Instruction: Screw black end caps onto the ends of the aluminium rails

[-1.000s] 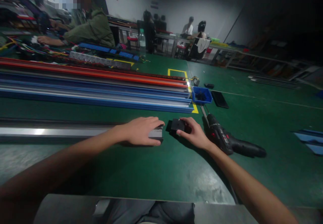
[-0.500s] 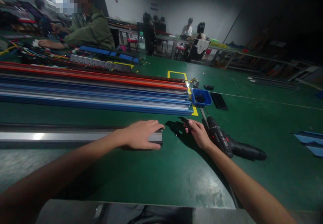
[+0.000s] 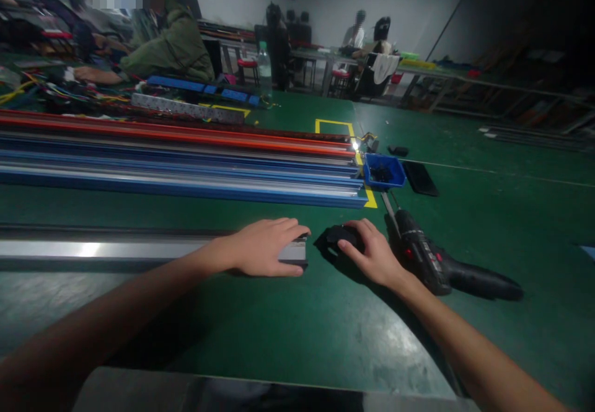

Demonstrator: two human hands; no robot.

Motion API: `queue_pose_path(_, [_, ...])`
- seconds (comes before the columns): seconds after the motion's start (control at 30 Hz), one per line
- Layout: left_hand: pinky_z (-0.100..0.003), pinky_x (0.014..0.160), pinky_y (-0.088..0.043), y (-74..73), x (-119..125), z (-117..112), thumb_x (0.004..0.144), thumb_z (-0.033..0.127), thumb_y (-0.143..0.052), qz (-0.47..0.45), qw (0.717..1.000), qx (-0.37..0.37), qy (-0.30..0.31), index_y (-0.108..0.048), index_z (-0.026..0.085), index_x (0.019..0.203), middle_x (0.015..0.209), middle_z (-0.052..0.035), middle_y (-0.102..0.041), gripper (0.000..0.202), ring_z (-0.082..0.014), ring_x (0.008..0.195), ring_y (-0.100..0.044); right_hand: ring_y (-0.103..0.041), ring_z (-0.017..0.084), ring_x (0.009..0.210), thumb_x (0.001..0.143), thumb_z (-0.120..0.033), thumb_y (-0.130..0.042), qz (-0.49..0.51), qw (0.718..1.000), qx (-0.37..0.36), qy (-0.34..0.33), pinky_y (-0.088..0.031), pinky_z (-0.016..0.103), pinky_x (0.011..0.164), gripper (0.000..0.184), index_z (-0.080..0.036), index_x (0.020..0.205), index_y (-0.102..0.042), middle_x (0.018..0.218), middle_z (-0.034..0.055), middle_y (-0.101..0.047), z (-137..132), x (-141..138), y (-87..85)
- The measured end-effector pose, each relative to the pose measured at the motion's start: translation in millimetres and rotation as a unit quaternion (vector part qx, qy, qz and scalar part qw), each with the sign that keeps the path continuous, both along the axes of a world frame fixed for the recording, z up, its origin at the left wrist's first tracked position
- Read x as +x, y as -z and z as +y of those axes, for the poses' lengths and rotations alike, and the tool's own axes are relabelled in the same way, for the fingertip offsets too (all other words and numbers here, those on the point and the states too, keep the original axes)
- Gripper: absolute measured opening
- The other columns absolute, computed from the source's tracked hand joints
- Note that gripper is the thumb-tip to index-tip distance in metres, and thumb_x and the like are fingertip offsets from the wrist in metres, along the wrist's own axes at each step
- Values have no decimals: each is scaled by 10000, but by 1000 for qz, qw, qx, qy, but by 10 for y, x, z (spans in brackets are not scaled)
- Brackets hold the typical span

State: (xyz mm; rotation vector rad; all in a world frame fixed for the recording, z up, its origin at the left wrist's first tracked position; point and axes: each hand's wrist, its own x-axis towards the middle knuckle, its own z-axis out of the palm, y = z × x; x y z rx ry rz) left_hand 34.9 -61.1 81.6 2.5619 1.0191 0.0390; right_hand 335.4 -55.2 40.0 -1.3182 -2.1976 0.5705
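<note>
My left hand [image 3: 264, 248] lies over the right end of a long silver and black metal profile [image 3: 139, 249], thumb on the near side and fingers on the far side. Just right of that end, my right hand [image 3: 374, 251] pinches a small flat black part [image 3: 341, 236] between thumb and fingers. A narrow gap separates the part from the profile's end. To the right of my right hand, a black cordless drill [image 3: 425, 254] rests on its side on the green table [image 3: 297, 331].
Beyond my hands lie several blue profiles [image 3: 186, 186] and orange profiles [image 3: 186, 132]. A blue bin [image 3: 385, 173] of small black pieces stands at their ends, beside a black phone [image 3: 421, 178]. Across the table, a person in a green jacket [image 3: 171, 46] sits by wiring [image 3: 51, 90].
My right hand has turned the black part so its flat face shows, and its fingers now reach over it. My left hand stays on the profile. The view has shifted slightly.
</note>
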Motion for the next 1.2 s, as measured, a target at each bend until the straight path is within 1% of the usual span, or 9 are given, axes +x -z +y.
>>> queue_pose_path(0.2, [-395, 1015, -460, 18, -15, 7, 914, 711, -531, 2, 1000, -2, 2, -423, 230, 1485, 1371, -104, -574, 755, -276, 1195, -586, -615, 253, 831, 1077, -499, -376, -36, 999, -31, 17, -474, 379, 772, 417, -207, 897, -613, 888, 91, -659, -44, -3, 21])
queue_pose_path(0.3, [-400, 1026, -458, 20, -17, 5, 911, 716, -532, 2, 1000, -6, 1, -429, 229, 1484, 1371, -104, -574, 759, -277, 1197, -585, -616, 241, 804, 1086, -452, -350, 2, 1000, -14, 26, -475, 362, 739, 398, -217, 898, -610, 893, 90, -659, -40, -6, 56])
queue_pose_path(0.43, [-410, 1029, -462, 19, -13, 1, 906, 712, -543, 2, 1000, -10, -6, -432, 226, 1487, 1358, -101, -578, 766, -273, 1187, -585, -661, 259, 900, 1082, -412, -367, 53, 998, -5, 23, -503, 380, 809, 360, -215, 1001, -656, 982, 104, -702, -36, -16, 78])
queue_pose_path(0.6, [-400, 1014, -470, 19, -15, -1, 900, 700, -561, -2, 1000, -15, -10, -440, 233, 1480, 1338, -93, -590, 754, -265, 1169, -594, -638, 238, 786, 1079, -518, -358, 133, 987, -25, 82, -496, 358, 717, 459, -202, 1089, -691, 874, 78, -696, -71, -10, 107])
queue_pose_path(0.73, [-380, 958, -480, -4, -16, 4, 900, 669, -583, -11, 1000, -19, -7, -494, 233, 1416, 1284, -93, -612, 682, -259, 1119, -609, -571, 196, 624, 1048, -624, -388, 207, 969, -71, 116, -435, 312, 586, 501, -220, 882, -633, 677, 21, -604, -104, -6, 113])
queue_pose_path(0.83, [-366, 928, -483, -32, -14, 10, 899, 622, -612, -24, 999, -30, -4, -527, 239, 1349, 1240, -77, -625, 597, -246, 1085, -615, -562, 165, 554, 1014, -631, -487, 283, 941, -169, 82, -417, 282, 529, 419, -238, 890, -562, 646, -4, -617, -179, -81, 46])
queue_pose_path(0.93, [-365, 917, -486, -40, -11, 18, 891, 599, -628, -28, 999, -28, 2, -546, 231, 1300, 1202, -73, -634, 555, -247, 1071, -621, -560, 141, 491, 990, -608, -553, 361, 877, -316, 29, -365, 233, 458, 365, -248, 1044, -531, 653, -21, -661, -297, -233, -31])
queue_pose_path(1.03, [-375, 918, -485, -29, -17, 32, 879, 593, -635, -22, 1000, -18, 10, -547, 215, 1284, 1189, -79, -630, 560, -254, 1066, -622, -607, 133, 523, 937, -555, -663, 397, 810, -430, -21, -395, 217, 471, 355, -233, 993, -526, 693, -15, -675, -377, -400, -30])
queue_pose_path(1.2, [-357, 865, -484, -30, -80, 55, 844, 546, -670, -6, 998, -51, 21, -541, 214, 1201, 1126, -63, -616, 504, -238, 998, -608, -638, 137, 590, 875, -514, -745, 450, 775, -441, -51, -496, 256, 569, 367, -207, 914, -549, 730, -5, -672, -313, -599, 82])
